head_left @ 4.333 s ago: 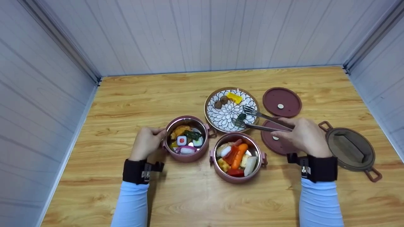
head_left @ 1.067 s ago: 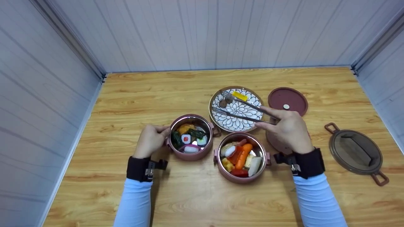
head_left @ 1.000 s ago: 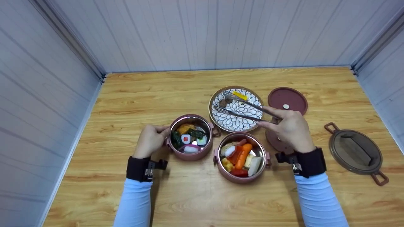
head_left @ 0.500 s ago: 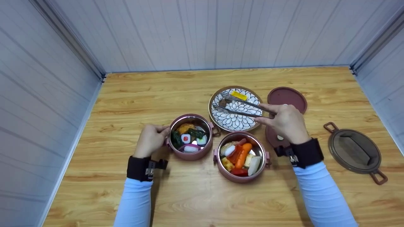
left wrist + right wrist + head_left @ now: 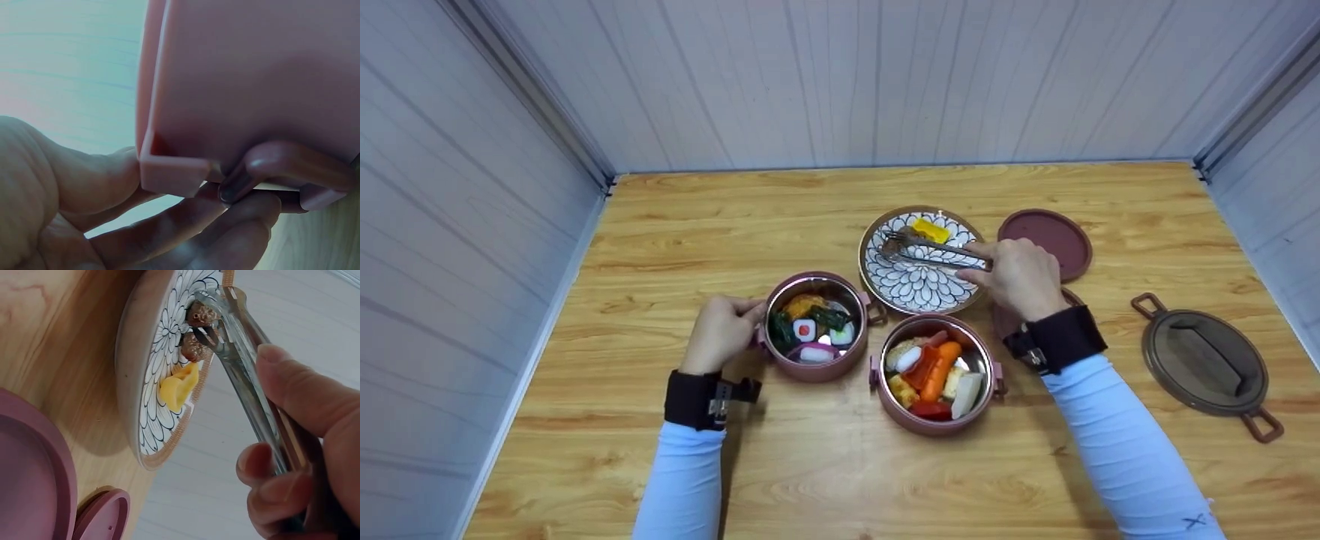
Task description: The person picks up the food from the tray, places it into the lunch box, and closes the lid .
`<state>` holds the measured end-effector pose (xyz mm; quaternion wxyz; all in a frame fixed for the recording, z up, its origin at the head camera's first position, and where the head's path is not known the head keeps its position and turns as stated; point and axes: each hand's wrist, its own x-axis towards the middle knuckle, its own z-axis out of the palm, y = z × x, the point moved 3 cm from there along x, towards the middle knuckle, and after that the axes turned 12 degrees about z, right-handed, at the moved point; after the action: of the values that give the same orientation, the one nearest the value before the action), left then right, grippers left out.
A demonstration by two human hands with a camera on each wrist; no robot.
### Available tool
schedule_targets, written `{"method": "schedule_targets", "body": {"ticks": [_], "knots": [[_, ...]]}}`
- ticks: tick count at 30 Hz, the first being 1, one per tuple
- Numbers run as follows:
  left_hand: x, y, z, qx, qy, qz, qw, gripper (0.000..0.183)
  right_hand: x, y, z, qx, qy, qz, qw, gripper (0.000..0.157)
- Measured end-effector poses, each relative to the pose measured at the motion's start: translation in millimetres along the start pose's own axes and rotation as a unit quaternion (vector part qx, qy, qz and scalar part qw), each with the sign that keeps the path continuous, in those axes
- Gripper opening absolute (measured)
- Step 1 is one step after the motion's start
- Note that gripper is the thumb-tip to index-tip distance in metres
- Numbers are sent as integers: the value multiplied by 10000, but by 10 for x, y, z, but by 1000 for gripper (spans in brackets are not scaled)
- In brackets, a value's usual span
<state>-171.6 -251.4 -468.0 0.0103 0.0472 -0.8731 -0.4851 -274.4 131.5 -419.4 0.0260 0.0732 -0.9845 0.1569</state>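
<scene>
The left hand (image 5: 720, 334) is pinching the side of the left pot (image 5: 819, 373), which is standing upright on the desk (image 5: 825, 480) and holding food pieces (image 5: 805, 330). Just beside it, the right pot (image 5: 934, 426) is holding a longish orange piece (image 5: 940, 371) among others. Beyond the pots, the plate (image 5: 922, 289) is carrying two brown balls (image 5: 194, 349) and a yellow piece (image 5: 179, 387). The tongs (image 5: 245, 385) are reaching over these balls, tips around one; whether they are gripping it, I cannot tell. The right hand (image 5: 1024, 277) is pinching the tongs between thumb and fingers. Farther right, the brown lid (image 5: 1204, 360) is lying flat.
</scene>
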Motion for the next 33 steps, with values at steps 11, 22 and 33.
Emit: {"method": "schedule_targets", "body": {"ticks": [11, 22, 33], "knots": [[-2, 31, -21, 296, 66, 204, 9993, 22, -108, 12, -193, 312, 1, -276, 9991, 48], [-11, 12, -12, 218, -1, 180, 9996, 22, -417, -319, -489, 756, -63, -1169, 9902, 42], [-7, 19, -6, 212, -8, 223, 9995, 21, -548, -702, -387, 307, -916, -1575, 9828, 39]]}}
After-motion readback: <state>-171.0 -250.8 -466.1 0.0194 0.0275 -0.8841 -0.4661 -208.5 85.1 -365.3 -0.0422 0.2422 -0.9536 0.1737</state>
